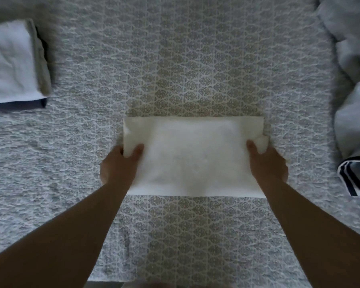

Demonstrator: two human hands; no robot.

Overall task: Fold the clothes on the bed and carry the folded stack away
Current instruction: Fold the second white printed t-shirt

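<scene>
A white garment (193,156) lies folded into a flat rectangle in the middle of the patterned bedspread (185,65). My left hand (121,165) grips its left edge, thumb on top and fingers underneath. My right hand (267,163) grips the right edge the same way, where a bit of cloth bunches up. A folded stack (13,63) sits at the far left, white piece on top, a greenish and a dark layer below.
A heap of unfolded light grey clothes (353,55) lies along the right edge, one piece with dark stripes (351,177). The near edge of the bed runs along the bottom of the view.
</scene>
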